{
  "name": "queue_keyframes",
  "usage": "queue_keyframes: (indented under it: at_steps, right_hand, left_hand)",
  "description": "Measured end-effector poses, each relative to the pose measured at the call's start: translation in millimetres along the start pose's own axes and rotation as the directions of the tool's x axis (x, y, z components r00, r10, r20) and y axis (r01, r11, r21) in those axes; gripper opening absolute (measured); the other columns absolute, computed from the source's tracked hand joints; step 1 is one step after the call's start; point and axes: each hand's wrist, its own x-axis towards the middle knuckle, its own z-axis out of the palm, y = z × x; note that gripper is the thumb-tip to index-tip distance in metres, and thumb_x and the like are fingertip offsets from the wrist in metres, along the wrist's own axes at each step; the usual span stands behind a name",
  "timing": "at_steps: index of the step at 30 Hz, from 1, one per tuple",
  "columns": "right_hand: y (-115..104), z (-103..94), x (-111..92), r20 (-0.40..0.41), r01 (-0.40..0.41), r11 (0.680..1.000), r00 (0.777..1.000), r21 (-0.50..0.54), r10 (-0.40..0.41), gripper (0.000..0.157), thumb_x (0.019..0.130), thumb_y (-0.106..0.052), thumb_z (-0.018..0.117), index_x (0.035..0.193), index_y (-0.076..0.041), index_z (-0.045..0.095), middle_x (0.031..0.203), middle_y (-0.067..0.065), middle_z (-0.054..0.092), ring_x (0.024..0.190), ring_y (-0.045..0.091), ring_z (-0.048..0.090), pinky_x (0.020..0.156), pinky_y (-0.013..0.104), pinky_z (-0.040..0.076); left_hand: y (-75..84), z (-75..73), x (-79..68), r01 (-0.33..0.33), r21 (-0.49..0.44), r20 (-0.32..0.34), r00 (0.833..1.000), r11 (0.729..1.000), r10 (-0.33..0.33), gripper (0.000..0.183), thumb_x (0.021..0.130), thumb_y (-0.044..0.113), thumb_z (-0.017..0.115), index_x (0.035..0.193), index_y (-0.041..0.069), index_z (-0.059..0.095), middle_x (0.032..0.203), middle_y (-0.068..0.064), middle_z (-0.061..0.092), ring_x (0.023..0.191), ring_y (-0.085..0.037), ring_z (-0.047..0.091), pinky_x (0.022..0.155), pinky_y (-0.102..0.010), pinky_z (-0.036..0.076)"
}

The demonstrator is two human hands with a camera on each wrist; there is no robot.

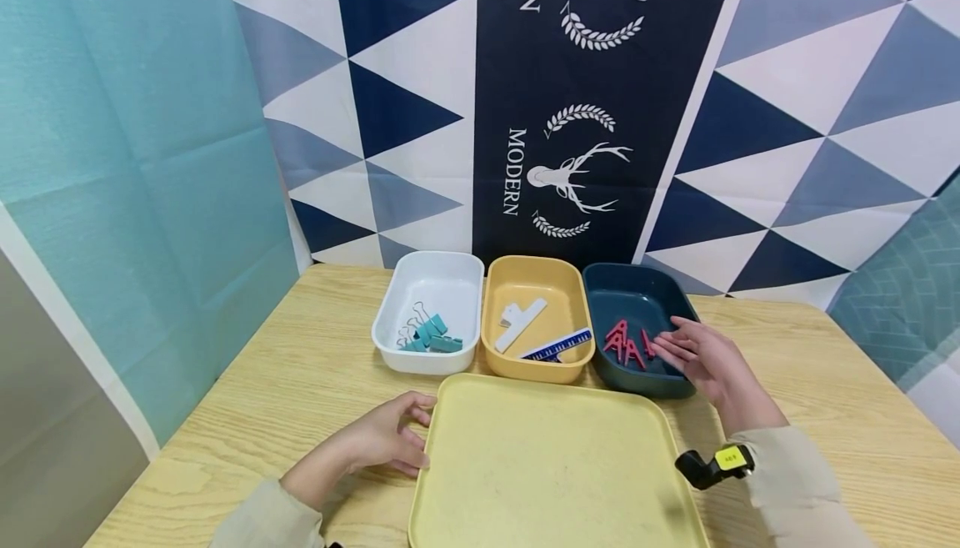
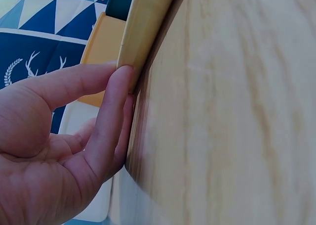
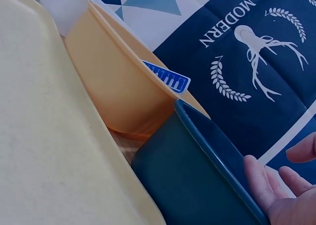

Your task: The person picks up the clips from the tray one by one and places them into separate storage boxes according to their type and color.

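Note:
My left hand (image 1: 393,435) touches the left rim of a pale yellow tray (image 1: 555,456) with its fingertips. In the left wrist view, its thumb and fingers (image 2: 111,106) meet that rim. My right hand (image 1: 705,360) hovers at the right side of a dark blue bin (image 1: 648,383), fingers spread and holding nothing. Close to those fingertips, several small pink clips (image 1: 624,344) lie inside the bin. In the right wrist view, the fingers (image 3: 259,180) are just above the bin's rim; the clips are hidden there.
Left of the blue bin stands a yellow bin (image 1: 536,371) with a white long-bar clip (image 1: 521,325) and a blue-and-white ruler-like strip (image 1: 558,344). A white bin (image 1: 427,263) beyond it contains several teal binder clips (image 1: 431,331). A patterned cloth (image 1: 420,114) hangs behind.

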Motion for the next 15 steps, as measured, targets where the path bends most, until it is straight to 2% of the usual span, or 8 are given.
queue_keyframes:
  at_steps: [5, 15]
  right_hand:
    - [0.4, -1.7, -3.2, 0.019, 0.011, 0.999, 1.000, 0.040, -0.012, 0.064, 0.096, -0.003, 0.035, 0.149, -0.008, 0.000, 0.090, 0.003, 0.057, 0.086, 0.014, 0.062, 0.097, 0.034, 0.044]
    - [1.5, -2.5, -9.5, 0.046, 0.019, 0.998, 0.999, 0.060, -0.022, 0.064, 0.096, -0.003, 0.038, 0.149, -0.009, 0.001, 0.094, 0.005, 0.057, 0.089, 0.016, 0.062, 0.095, 0.033, 0.048]
  left_hand:
    - [0.4, 0.1, -0.2, -0.001, 0.003, 0.003, 1.000, 1.000, 0.001, 0.076, 0.068, -0.021, 0.067, 0.134, -0.005, 0.034, 0.114, -0.018, 0.041, 0.083, -0.023, 0.058, 0.065, -0.042, 0.060]
    - [0.3, -0.6, -0.2, 0.011, 0.007, 0.005, 1.000, 1.000, -0.011, 0.076, 0.068, -0.020, 0.067, 0.135, -0.004, 0.034, 0.115, -0.018, 0.041, 0.084, -0.023, 0.058, 0.065, -0.041, 0.060]
